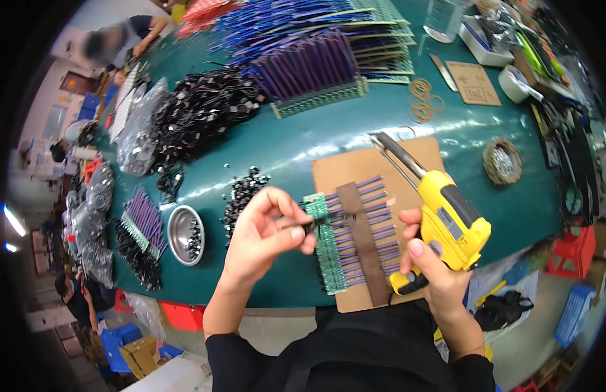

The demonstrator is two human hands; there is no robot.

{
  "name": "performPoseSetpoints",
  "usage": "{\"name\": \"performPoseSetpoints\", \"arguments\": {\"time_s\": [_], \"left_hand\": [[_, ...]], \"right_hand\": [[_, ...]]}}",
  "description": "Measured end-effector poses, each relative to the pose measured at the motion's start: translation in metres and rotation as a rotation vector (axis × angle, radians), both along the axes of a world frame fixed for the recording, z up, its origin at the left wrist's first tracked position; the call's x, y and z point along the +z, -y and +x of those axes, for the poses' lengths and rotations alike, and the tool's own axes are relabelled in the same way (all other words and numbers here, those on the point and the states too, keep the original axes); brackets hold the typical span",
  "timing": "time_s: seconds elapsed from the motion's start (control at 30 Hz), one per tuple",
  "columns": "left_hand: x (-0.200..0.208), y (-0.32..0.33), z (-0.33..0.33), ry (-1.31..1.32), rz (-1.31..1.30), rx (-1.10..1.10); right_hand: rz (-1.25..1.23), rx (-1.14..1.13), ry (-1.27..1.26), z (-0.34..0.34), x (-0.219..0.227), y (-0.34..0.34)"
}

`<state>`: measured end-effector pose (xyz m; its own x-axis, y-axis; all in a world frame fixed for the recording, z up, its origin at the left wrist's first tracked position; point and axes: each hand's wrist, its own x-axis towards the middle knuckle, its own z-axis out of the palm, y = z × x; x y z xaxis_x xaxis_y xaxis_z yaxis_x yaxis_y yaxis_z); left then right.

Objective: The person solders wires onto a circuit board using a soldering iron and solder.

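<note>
My left hand pinches a small black part over the upper half of a green circuit board panel. Rows of thin purple and black wires run right from the panel, under a brown strip laid across them. In my right hand is a yellow soldering gun, its metal tip pointing up and left, away from the panel. Panel and strip lie on a cardboard sheet. The exact form of the pinched part is too small to tell.
Left of the cardboard are loose small black parts and a metal bowl. Farther back lie bundled black cables and stacked wired panels. A coil of solder wire stands right; another person sits far left.
</note>
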<state>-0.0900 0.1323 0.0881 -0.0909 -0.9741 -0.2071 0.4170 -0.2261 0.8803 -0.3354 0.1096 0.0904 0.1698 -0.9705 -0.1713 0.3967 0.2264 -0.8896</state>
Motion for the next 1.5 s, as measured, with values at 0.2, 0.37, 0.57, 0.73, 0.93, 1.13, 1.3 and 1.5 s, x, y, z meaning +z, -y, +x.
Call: {"name": "performPoseSetpoints", "arguments": {"time_s": [0.2,0.37,0.57,0.73,0.93,1.13,1.3,1.5], "left_hand": [[-0.005,-0.011,-0.022,0.057,0.146,-0.039],[-0.007,-0.018,-0.032,0.111,0.125,-0.059],[-0.003,-0.004,-0.037,0.441,-0.329,-0.455],[-0.007,-0.005,-0.058,0.079,-0.009,-0.421],[-0.001,-0.009,-0.064,-0.019,0.222,-0.384],[-0.009,-0.011,-0.069,0.828,-0.725,-0.024],[-0.008,-0.014,-0.066,0.506,-0.189,-0.111],[-0.005,-0.016,-0.068,0.409,-0.125,-0.17]], "right_hand": [[-0.064,0.052,0.008,-0.011,-0.003,0.001],[-0.028,0.134,0.018,-0.012,0.0,-0.002],[-0.053,0.219,-0.057,-0.008,0.0,-0.009],[-0.325,0.229,-0.226,0.001,0.0,-0.01],[-0.496,0.129,-0.583,0.002,0.0,-0.016],[-0.478,0.189,-0.521,0.001,0.004,-0.014],[-0.405,0.172,-0.468,-0.003,0.0,-0.018],[-0.446,0.143,-0.564,0.001,0.0,-0.018]]}}
